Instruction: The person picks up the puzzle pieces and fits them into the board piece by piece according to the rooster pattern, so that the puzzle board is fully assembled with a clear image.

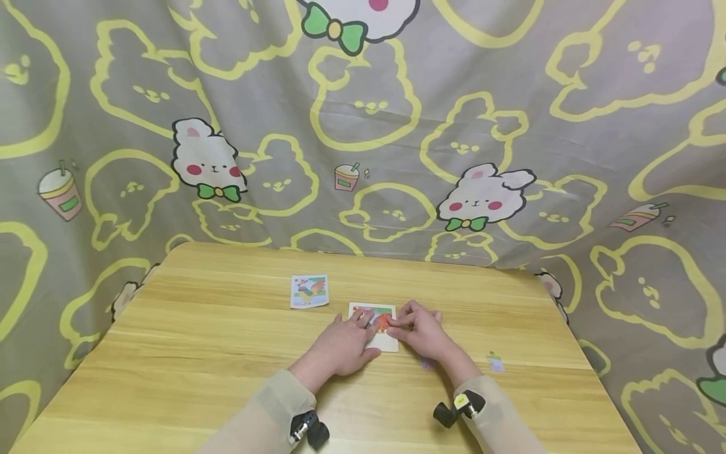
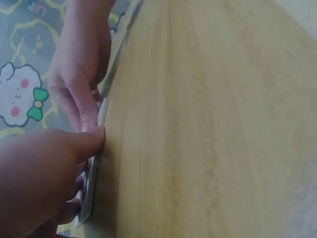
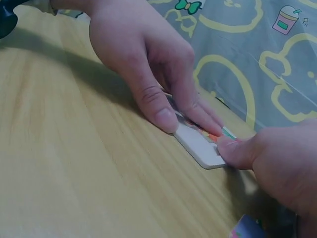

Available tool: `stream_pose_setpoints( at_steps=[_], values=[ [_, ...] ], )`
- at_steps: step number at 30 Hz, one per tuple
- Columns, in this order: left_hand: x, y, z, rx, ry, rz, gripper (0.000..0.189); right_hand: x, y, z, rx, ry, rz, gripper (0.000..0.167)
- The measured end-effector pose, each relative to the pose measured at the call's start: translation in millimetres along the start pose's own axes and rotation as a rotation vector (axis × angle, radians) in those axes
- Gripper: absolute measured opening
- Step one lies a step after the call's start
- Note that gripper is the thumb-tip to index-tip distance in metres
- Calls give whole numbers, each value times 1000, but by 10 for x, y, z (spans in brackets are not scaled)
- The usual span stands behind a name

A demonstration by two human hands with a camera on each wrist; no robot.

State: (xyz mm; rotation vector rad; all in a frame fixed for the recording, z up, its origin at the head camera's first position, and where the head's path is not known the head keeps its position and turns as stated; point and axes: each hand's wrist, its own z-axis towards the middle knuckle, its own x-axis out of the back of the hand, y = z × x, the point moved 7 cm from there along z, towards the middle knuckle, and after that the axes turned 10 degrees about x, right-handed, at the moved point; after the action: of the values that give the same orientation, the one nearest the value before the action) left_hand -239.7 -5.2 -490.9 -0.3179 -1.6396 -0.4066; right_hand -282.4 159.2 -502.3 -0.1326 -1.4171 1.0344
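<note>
- Handling a small white board (image 1: 387,342) bearing a colourful picture, on the wooden table (image 1: 198,353), between both hands.
- Laying the left hand (image 1: 343,345) over the board, stretching fingers across the picture and touching the near edge with the thumb; not clenching.
- Bending the fingers of the right hand (image 1: 421,331) at the board's right side, beside an orange patch (image 1: 382,323); not being able to tell a pinch from mere contact.
- Seeing a purple piece (image 1: 426,364) partly hidden by the right forearm.
- Seeing a pale purple-and-green piece (image 1: 495,362) lying farther right.
- Seeing an animal card (image 1: 309,292) lying beyond the board, leftward.
- Facing a grey patterned curtain (image 1: 391,126).
</note>
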Motion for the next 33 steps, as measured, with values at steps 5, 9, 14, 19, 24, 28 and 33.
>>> stream_pose_setpoints(
  at_steps=[5, 9, 14, 19, 24, 28, 33],
  values=[
    [12, -35, -11, -21, 8, 10, 69, -17, 20, -16, -11, 0, -9, 26],
    [74, -151, -37, -27, 37, -59, 74, -22, 46, -37, -23, 19, 3, 27],
    [122, -378, -144, -8, 32, -167, 74, -26, 43, -51, -21, 27, 19, 29],
    [65, -505, -241, -24, 13, -205, 68, -13, 19, -51, -13, 36, 30, 28],
    [49, -512, -247, -38, 5, -220, 64, 19, 38, -52, -2, -6, 37, 31],
    [35, -528, -242, -33, -4, -238, 63, 60, 54, -74, 34, -76, 106, 33],
    [15, -532, -233, -38, -11, -250, 62, 201, 51, -208, 79, -130, 206, 37]
  ],
)
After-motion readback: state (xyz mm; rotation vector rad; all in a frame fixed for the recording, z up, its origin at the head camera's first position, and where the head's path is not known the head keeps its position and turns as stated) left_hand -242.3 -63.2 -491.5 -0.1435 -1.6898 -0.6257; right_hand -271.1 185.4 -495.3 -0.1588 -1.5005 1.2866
